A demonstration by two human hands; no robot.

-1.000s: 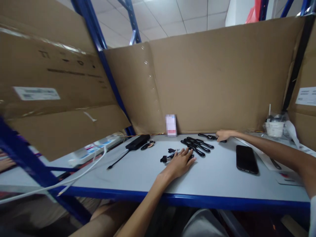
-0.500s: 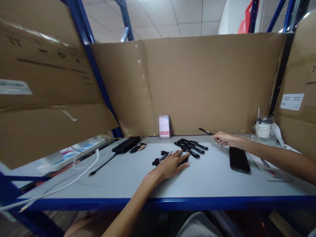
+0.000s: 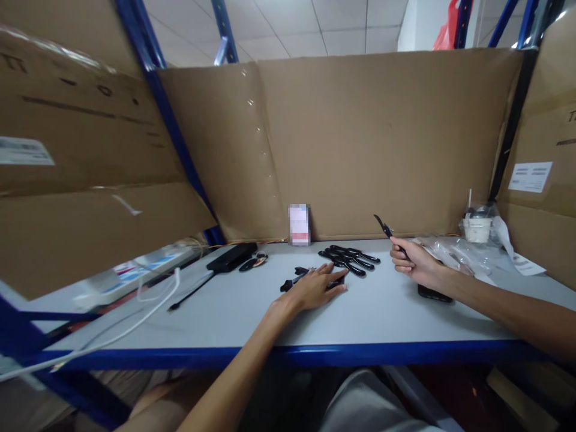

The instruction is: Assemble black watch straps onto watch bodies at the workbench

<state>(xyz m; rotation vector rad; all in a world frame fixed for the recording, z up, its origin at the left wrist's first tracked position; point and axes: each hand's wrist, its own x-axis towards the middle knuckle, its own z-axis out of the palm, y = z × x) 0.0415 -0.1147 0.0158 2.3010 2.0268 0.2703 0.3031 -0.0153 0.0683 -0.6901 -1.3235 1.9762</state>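
Observation:
My left hand (image 3: pixel 318 284) lies palm down on the grey tabletop with its fingers spread. Under and beside it are black pieces (image 3: pixel 288 284) with small silvery parts, mostly covered by the hand. My right hand (image 3: pixel 413 259) is closed around the lower end of a slim black hair clip (image 3: pixel 382 225), raised above the table. The clip tilts up and to the left, and a bit of metal glints near its middle. Several similar glossy black clips (image 3: pixel 355 258) lie side by side between my hands, just beyond my left fingertips.
A dark phone (image 3: pixel 434 294) lies partly beneath my right forearm. Clear plastic wrapping (image 3: pixel 459 252) and a bagged white cup (image 3: pixel 477 229) are behind it. Leftward are a black box with cable (image 3: pixel 231 258), keys (image 3: pixel 254 262) and a power strip (image 3: pixel 135 271). A lit phone (image 3: pixel 299 225) leans against the cardboard (image 3: pixel 382 144).
My right hand has drawn slightly closer and turned, so the clip points more steeply upward. My left hand stays flat in place. The view has tilted a little.

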